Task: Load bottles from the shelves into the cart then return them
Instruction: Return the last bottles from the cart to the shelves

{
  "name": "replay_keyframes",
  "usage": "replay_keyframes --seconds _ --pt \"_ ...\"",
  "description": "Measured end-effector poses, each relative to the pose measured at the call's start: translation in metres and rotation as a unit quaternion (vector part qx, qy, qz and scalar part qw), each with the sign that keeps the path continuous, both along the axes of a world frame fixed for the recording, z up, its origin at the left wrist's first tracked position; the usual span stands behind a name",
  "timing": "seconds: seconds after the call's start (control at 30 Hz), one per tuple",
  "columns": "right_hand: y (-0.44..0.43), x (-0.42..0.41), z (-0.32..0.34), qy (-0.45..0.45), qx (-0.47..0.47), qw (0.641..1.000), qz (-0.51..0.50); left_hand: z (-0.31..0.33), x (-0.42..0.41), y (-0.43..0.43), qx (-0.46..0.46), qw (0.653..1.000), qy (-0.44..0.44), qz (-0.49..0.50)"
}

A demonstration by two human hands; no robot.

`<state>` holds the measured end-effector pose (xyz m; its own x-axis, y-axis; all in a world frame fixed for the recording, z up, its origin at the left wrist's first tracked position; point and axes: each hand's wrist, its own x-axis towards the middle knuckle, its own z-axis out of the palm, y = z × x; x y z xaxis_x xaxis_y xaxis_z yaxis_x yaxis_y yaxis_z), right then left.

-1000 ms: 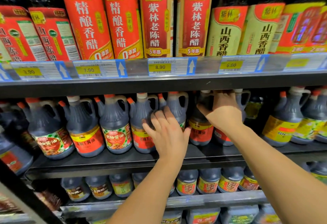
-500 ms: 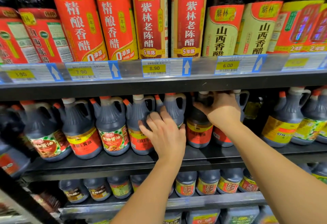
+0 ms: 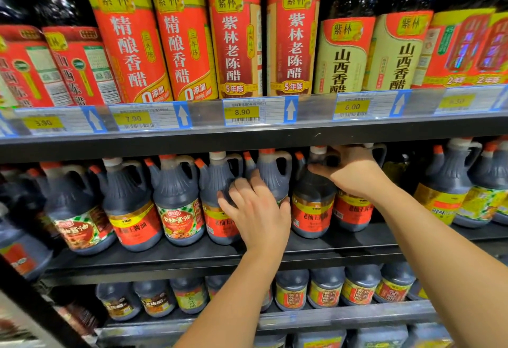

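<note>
bottle [image 3: 312, 210] in grip of right hand [image 3: 354, 174]

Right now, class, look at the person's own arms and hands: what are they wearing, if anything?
Nothing shows. The left hand and right hand are bare: no gloves, rings or watch. The left forearm and right forearm are uncovered to the frame's edge, no sleeve or band in view.

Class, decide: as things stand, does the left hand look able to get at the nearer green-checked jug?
Probably yes: the nearer green-checked jug stands in the front row, nothing before it, and the left hand rests on the red-labelled jug beside it.
</note>
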<state>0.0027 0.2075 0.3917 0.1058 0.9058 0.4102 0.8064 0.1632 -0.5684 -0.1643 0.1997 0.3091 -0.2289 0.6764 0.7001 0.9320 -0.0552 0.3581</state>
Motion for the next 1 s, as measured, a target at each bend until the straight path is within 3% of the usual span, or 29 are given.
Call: replay_keyframes --seconds 0.37,0.47,0.6,0.8,1.0 --pt "-0.002 -0.005 -0.001 0.052 -0.013 0.998 -0.021 0.004 0.000 -0.002 -0.020 1.000 -0.004 0.000" --pt "-0.010 -0.007 -0.007 0.018 0.045 0.997 -0.068 0.005 -0.001 -0.004 -0.028 1.000 -0.004 -0.004" --pt "-0.022 -0.017 -0.018 -0.092 0.140 0.970 -0.174 0.000 -0.010 -0.009 0.001 0.999 0.006 -0.032" --pt "-0.030 -0.051 -0.033 -0.118 0.288 0.946 -0.094 -0.009 -0.047 -0.017 0.033 0.999 -0.010 -0.039" --pt "-0.017 -0.085 -0.026 -0.148 0.207 0.965 -0.063 -0.012 -0.075 -0.018 -0.020 0.998 -0.046 -0.039"
